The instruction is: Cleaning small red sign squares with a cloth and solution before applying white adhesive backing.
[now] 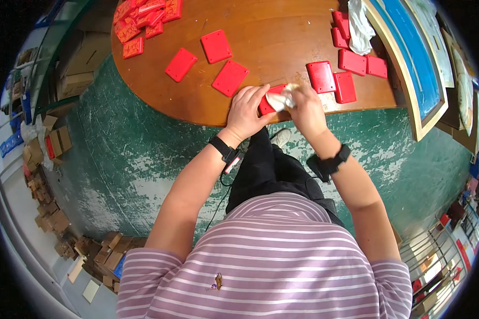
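Note:
At the table's near edge lies a red plastic case (264,107), flat and rectangular. My left hand (246,110) grips it by its left side, thumb along the near edge. In my right hand (307,110) is a bunched white cloth (280,99), pressed onto the top of this case; the fingertips are partly hidden by the cloth. Just left of my hands are three similar red cases, the closest one (230,78) almost beside my left fingers. To the right of my right hand, another red case (321,77) lies flat next to one more (345,87).
Several red cases with yellowish markings (143,18) are heaped at the far left of the wooden table (271,32). At the right, more red cases (352,62) lie by a crumpled white cloth (360,26). A wood-framed blue screen (418,58) leans over the table's right end.

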A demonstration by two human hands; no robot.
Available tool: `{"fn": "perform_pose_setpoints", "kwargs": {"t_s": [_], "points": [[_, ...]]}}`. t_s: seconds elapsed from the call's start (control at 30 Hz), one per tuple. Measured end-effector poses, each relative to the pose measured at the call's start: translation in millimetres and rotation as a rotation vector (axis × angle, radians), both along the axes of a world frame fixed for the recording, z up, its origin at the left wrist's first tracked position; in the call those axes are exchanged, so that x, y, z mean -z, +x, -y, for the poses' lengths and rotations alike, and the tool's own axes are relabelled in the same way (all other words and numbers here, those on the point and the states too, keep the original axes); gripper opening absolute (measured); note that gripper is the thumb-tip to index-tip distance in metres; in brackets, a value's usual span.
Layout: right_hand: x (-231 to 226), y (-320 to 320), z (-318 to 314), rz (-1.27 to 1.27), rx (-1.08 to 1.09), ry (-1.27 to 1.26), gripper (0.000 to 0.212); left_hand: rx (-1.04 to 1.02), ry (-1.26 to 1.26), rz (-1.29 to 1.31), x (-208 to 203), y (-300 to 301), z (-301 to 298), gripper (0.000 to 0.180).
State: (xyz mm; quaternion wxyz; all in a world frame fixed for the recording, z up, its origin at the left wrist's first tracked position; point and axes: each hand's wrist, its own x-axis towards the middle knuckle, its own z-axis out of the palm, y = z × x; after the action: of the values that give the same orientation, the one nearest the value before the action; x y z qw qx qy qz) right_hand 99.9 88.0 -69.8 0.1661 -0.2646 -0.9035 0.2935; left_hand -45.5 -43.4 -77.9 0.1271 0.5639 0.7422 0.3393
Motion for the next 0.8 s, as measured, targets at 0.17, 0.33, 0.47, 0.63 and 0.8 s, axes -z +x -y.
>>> {"fn": "perform_pose_setpoints", "kwargs": {"t_s": [0.17,0.33,0.47,0.63,0.8], "points": [[-4,-8,2,0.005,0.055,-0.025,0.027,-0.017,-0.003,-0.017,4,-1,3,0.072],[-9,16,15,0.055,-0.058,-0.003,0.03,-0.009,-0.023,-0.031,2,-1,3,0.071],[-10,-31,-5,0.135,-0.118,0.147,0.031,-0.019,-0.004,0.011,3,1,-2,0.071],[-8,-12,7,0.033,-0.098,0.101,0.029,-0.033,-0.025,0.029,6,-1,6,0.073],[-10,-2,9,0.061,-0.139,0.098,0.028,-0.037,-0.036,0.012,4,-1,2,0.073]]}}
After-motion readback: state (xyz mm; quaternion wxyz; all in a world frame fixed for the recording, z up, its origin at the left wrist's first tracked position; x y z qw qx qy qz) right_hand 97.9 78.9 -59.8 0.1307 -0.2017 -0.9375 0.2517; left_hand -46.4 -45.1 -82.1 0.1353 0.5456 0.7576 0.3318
